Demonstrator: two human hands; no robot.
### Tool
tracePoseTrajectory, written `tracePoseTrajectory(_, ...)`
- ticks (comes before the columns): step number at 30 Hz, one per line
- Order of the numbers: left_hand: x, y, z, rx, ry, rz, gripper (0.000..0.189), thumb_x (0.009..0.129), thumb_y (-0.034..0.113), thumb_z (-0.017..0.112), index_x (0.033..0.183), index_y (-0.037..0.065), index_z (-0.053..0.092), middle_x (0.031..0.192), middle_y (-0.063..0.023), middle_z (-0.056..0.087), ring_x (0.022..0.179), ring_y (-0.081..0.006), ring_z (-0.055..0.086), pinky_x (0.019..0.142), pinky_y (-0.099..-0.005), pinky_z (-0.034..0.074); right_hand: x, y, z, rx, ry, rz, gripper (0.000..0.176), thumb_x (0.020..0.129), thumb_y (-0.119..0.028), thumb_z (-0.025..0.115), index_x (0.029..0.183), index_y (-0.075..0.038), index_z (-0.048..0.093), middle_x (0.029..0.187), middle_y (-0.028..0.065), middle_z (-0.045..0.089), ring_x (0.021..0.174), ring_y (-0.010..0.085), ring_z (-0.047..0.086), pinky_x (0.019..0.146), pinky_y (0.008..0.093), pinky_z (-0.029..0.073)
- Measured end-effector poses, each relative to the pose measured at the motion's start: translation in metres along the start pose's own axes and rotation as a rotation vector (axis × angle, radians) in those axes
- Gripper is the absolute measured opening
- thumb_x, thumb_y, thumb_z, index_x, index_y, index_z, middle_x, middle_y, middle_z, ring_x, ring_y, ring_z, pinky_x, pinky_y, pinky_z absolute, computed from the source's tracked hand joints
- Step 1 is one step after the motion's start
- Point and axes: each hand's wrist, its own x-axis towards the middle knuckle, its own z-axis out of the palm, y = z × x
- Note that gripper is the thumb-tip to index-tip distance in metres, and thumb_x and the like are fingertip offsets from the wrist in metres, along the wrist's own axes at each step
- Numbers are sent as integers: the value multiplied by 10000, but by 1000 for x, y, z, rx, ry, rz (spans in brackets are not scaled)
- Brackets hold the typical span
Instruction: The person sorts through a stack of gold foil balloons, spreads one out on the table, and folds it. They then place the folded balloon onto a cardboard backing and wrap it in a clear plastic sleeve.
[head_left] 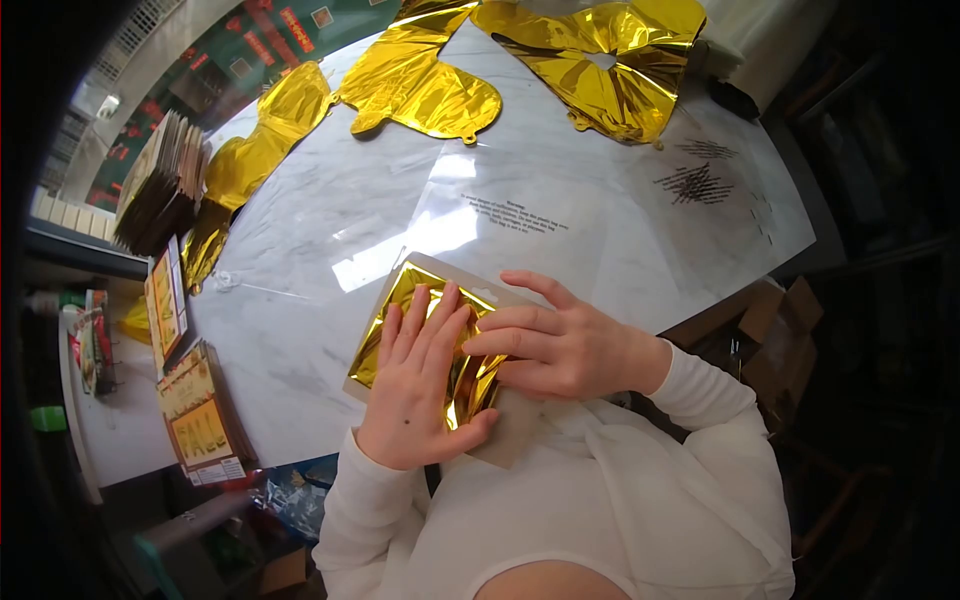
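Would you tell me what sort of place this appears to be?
Probably a packing bench for party goods: gold foil balloons on the marble table, stacks of printed cards at its edge, a folded balloon pressed onto a backing card.

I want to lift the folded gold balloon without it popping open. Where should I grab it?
Probably by the card beneath the folded gold balloon, from the far edge: card pokes out there, stiff and flat, clear of the left hand and right hand.
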Motion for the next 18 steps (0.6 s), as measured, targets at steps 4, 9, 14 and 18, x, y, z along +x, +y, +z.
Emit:
tracePoseTrajectory(4, 0, -1, 3, 31, -4, 1, 921, 774, 390, 766, 1542, 4, 435, 1635, -256, 403, 1520, -523, 323, 1238, -631, 211, 4, -20, 5, 1, 54, 201, 126, 764, -139, 808, 828, -112, 703, 1290, 30, 684, 1242, 235, 626, 1213, 636, 325)
tracePoseTrajectory(9, 0, -1, 3, 30, 3, 6, 897, 779, 344, 760, 1539, 0, 430, 1641, -247, 398, 1521, -523, 320, 1241, -630, 206, 4, -40, 13, -145, 146, 446, 148, 756, -168, 828, 820, -142, 697, 1300, 20, 687, 1271, 243, 602, 1221, 661, 267)
tracePoseTrajectory(14, 1, 1, 3, 32, -2, -4, 886, 776, 319, 757, 1536, 0, 431, 1644, -245, 392, 1523, -521, 317, 1245, -629, 200, -10, -45, 18, -225, 194, 346, 145, 806, -191, 817, 901, -183, 707, 1301, -9, 695, 1276, 222, 592, 1231, 651, 264)
tracePoseTrajectory(18, 1, 1, 4, 38, 3, -4, 870, 782, 301, 752, 1533, 0, 434, 1648, -243, 387, 1531, -515, 308, 1247, -628, 198, -17, -49, 21, -199, 209, 249, 100, 867, -187, 779, 935, -224, 716, 1317, -50, 699, 1275, 188, 587, 1243, 646, 260)
